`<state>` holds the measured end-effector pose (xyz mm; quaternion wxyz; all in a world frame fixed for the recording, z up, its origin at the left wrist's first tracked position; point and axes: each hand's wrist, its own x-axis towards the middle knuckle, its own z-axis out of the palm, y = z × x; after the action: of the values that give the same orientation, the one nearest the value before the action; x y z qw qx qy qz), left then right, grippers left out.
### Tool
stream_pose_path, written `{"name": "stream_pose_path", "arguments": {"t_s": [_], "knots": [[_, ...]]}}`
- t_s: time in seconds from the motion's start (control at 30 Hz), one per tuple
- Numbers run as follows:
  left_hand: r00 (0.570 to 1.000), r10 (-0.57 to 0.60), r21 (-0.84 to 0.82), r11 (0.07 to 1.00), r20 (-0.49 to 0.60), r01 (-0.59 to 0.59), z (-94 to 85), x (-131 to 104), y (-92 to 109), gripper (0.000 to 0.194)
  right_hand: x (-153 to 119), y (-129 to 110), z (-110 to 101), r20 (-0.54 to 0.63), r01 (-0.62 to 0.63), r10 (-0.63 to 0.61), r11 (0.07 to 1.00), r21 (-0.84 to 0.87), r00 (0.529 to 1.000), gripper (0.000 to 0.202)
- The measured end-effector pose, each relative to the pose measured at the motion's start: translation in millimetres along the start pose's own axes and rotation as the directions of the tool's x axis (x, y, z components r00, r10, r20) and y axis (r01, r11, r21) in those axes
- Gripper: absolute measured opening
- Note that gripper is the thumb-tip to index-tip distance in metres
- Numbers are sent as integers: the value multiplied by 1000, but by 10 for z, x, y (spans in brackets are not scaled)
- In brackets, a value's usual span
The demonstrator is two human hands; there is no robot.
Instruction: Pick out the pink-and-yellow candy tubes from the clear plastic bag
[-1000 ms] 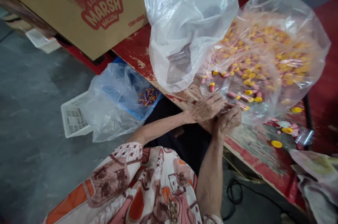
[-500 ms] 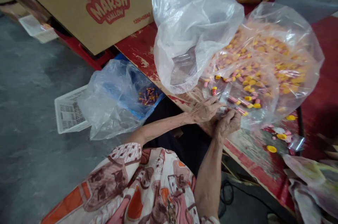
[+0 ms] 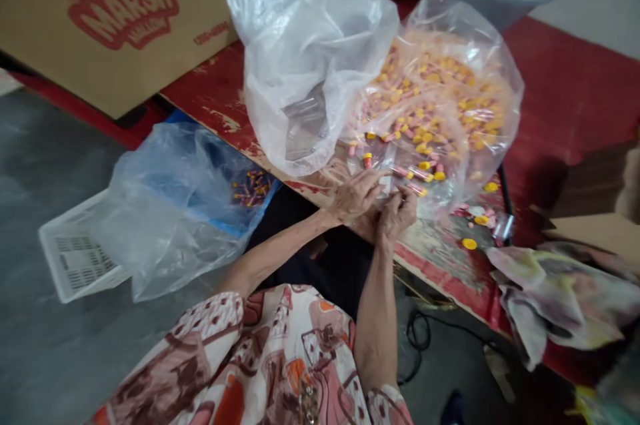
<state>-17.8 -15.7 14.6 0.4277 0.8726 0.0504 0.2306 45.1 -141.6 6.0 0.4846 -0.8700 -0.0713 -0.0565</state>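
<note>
My left hand [image 3: 356, 196] is at the table's near edge, its index finger reaching right and the other fingers curled. My right hand [image 3: 399, 215] is close beside it, fingers closed in a pinch. Whatever is between the fingers is too small and blurred to name. Just beyond the hands lie clear tubes of pink pieces with yellow caps [image 3: 423, 176], at the mouth of a clear plastic bag [image 3: 493, 45] full of similar capped tubes. One short red tube with a yellow cap [image 3: 368, 160] stands near my left fingertips. Left of it, a whitish bag [image 3: 310, 45] holds clear empty tubes.
A marshmallow carton [image 3: 120, 71] stands at the back left. Below the table edge, a blue container lined with plastic holds finished-looking tubes [image 3: 253, 188], by a white basket [image 3: 80, 261]. Loose yellow caps [image 3: 469, 244] and a crumpled cloth [image 3: 560, 285] lie right.
The view has swung to the right, so the table and bags appear further left. Both hands stay together at the table edge, with the fingers slightly shifted.
</note>
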Motion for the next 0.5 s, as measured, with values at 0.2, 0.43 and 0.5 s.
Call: {"name": "stream_pose_path", "arguments": {"t_s": [0.2,0.43,0.5], "knots": [[992,33,-101,995,123,-20,-55,43,-152,31,-29,-132,-62,-7,-21,21,998,57,1000,22],[995,28,7,1000,94,-29,-107,104,29,34,-56,-102,-62,49,-69,63,988,139,997,32],[974,24,66,997,227,-40,-97,119,86,36,-60,-108,-67,72,-76,67,988,132,995,35]]}}
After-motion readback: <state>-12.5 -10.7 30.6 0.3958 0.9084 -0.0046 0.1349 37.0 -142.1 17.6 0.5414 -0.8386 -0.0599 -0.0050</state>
